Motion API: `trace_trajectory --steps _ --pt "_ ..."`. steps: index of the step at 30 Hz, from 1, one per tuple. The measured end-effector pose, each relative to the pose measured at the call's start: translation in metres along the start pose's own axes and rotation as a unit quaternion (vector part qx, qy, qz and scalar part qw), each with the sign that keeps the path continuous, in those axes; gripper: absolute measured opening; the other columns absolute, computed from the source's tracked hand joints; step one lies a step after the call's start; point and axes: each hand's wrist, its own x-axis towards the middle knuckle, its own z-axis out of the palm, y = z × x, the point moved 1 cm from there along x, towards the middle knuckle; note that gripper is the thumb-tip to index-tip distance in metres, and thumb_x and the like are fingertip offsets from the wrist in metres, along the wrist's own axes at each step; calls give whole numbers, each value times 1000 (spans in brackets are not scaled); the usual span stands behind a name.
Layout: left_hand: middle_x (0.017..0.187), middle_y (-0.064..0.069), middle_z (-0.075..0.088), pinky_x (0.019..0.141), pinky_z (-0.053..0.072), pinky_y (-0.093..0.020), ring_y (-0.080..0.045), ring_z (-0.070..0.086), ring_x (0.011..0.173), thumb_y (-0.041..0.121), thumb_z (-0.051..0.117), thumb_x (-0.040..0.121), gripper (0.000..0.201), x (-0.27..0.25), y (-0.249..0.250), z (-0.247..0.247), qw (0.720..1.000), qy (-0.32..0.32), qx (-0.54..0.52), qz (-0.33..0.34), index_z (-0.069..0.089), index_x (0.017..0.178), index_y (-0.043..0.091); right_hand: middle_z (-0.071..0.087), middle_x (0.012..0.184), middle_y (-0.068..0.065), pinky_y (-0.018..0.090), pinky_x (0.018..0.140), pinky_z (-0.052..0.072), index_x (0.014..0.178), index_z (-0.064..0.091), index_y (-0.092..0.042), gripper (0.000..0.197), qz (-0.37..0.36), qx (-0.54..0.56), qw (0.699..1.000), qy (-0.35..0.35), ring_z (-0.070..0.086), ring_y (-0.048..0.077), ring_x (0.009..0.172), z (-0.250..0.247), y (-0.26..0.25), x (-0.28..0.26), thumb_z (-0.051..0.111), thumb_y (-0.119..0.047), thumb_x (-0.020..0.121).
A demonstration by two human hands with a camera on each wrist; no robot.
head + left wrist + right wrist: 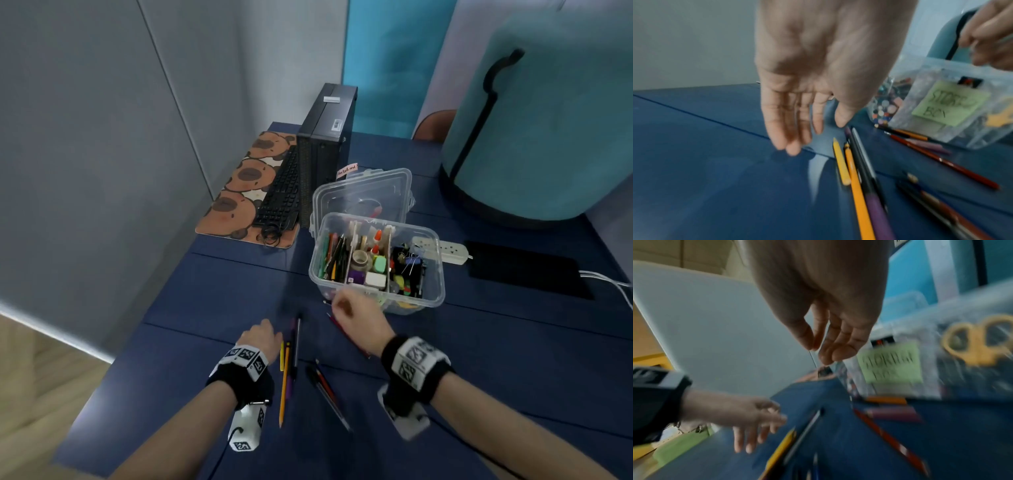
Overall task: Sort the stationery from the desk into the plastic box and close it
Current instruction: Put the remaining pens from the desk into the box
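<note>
Left grip [818, 78] hangs slack-fingered over the table [205, 308], holding nothing, loose pencils [285, 373] just beside it. Right grip [824, 321] pinches something thin, too blurred to name. Beyond it stands the plastic box [376, 260], its lid [363, 192] off behind.

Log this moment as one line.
left hand open above pencils | right hand beside box | lid off

Blue desk [212, 308] with pencils [285, 373], plastic box [435, 294]
</note>
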Motion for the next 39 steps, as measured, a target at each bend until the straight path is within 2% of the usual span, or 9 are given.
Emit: trace_trajectory --steps 3,6,10,14,19,24,30,35,39 --pt "133 -14 54 95 43 -32 -30 53 121 56 26 98 64 -10 1 17 996 -60 41 -41 51 129 6 66 95 0 34 83 51 90 55 -22 3 78 -50 980 -175 63 21 94 33 36 -41 56 -24 90" --pt "135 -14 52 96 43 -33 -30 52 123 72 42 84 83 -13 8 32 995 -67 6 -67 44 133 5 56 94 -4 34 81 48 95 47 -26 17 116 -84 959 -245 60 24 97 58 55 -70 56 -39 89" --pt "131 -13 52 93 44 -33 -30 53 121 61 61 81 76 -14 22 45 998 -34 -14 -56 37 127 5 50 94 -6 31 74 41 97 41 -25 30 116 -89 965 -220 51 17 86 71 66 -87 56 -49 88" --pt "132 -16 51 93 44 -37 -34 51 122 46 59 89 62 -14 30 48 998 -21 -32 -52 34 127 3 52 89 -7 28 74 42 94 45 -25 25 122 -41 971 -204 52 13 84 73 79 -87 55 -47 89" --pt "127 -18 52 91 45 -41 -37 53 117 42 60 89 55 -15 34 55 997 -9 -68 -31 35 122 6 56 83 -7 29 73 46 88 50 -25 16 133 -24 971 -198 57 16 82 59 87 -81 55 -39 91" --pt "123 -9 45 85 49 -41 -29 55 110 41 62 88 50 -18 43 57 996 78 -2 36 36 119 11 59 90 -2 30 76 48 86 51 -24 13 160 -35 974 -159 61 22 90 44 91 -58 55 -36 92" --pt "130 -13 43 91 45 -42 -34 54 117 31 56 93 42 -2 67 49 999 41 4 29 38 124 8 55 82 -6 24 70 41 87 51 -20 13 177 0 972 -156 55 16 83 42 99 -58 55 -31 93" --pt "131 -15 47 93 46 -40 -35 53 119 23 51 95 37 5 78 52 999 36 5 5 41 125 5 52 71 -10 33 76 51 72 46 -30 22 193 17 969 -153 59 19 79 43 108 -61 56 -29 92" --pt "133 -17 48 95 44 -38 -35 52 122 20 48 95 38 12 80 56 1000 13 9 -10 43 127 0 53 73 -10 32 77 51 72 45 -31 22 201 23 967 -152 60 19 81 43 107 -61 56 -30 91"
